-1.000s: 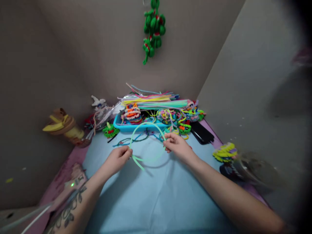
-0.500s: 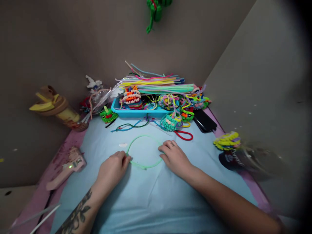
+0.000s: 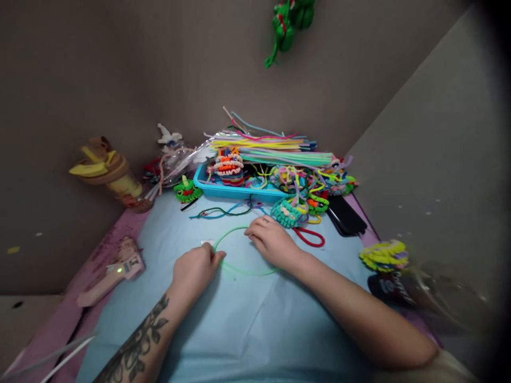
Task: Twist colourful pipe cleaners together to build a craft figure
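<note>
A light green pipe cleaner (image 3: 255, 274), bent into a loop, lies on the blue cloth (image 3: 247, 324) between my hands. My left hand (image 3: 197, 268) is closed in a pinch on the loop's left side, where a short loose end sticks out below the thumb. At the loop's upper right, my right hand (image 3: 273, 242) has its fingers bent together on the pipe cleaner; their tips partly hide it. A red loop (image 3: 310, 238) and a teal fuzzy piece (image 3: 287, 211) lie just beyond my right hand.
Behind is a blue tray (image 3: 243, 192) with fuzzy crafts and bundled pipe cleaners (image 3: 287, 157). A pink glue gun (image 3: 114, 276) with a lit green light lies left. On the right are a black phone (image 3: 345, 215) and a yellow fuzzy piece (image 3: 384, 255). Grey walls stand close around.
My right hand has slid along the loop to its upper side, up and left. A loose end now shows near my left thumb. The whole view has shifted slightly.
</note>
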`<state>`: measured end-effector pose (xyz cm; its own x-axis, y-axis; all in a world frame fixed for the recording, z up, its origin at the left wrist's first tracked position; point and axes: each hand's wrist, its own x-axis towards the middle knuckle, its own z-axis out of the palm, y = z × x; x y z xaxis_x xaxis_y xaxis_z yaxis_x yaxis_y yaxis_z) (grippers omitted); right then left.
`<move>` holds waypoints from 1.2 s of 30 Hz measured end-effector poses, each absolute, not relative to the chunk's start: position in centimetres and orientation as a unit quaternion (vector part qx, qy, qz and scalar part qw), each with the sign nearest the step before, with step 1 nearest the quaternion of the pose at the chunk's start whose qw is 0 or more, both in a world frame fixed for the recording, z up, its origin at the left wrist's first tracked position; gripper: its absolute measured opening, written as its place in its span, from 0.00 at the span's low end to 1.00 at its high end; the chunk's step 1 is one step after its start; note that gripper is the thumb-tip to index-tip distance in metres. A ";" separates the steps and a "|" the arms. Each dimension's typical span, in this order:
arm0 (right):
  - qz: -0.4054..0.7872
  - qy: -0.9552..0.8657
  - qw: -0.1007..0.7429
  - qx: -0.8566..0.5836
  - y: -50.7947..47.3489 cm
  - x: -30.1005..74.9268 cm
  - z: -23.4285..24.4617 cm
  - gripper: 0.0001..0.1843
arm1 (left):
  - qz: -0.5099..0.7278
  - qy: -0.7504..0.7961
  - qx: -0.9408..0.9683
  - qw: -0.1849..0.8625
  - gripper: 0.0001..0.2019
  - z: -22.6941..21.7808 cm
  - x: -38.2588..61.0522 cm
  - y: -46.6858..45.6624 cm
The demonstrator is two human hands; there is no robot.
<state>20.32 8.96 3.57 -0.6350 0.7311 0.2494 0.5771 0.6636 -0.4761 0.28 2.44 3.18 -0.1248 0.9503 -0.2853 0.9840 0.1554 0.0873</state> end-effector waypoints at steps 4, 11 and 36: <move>0.185 -0.922 0.157 -0.303 10.9 17.2 3.4 0.10 | -0.045 0.740 0.655 0.147 0.14 2.8 0.6 2.9; 0.157 -0.948 0.072 -0.266 10.3 14.6 0.5 0.05 | 0.033 0.743 0.643 0.182 0.12 2.2 0.1 1.8; 0.224 -0.729 0.508 -0.399 16.3 20.6 15.1 0.05 | 0.470 0.468 0.706 0.249 0.12 16.2 3.1 15.0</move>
<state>20.59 16.29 15.13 -0.1643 0.8103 0.5625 0.3544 0.5807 -0.7329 3.10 14.95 16.23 0.1204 0.8944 0.4309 0.4260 -0.4386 0.7913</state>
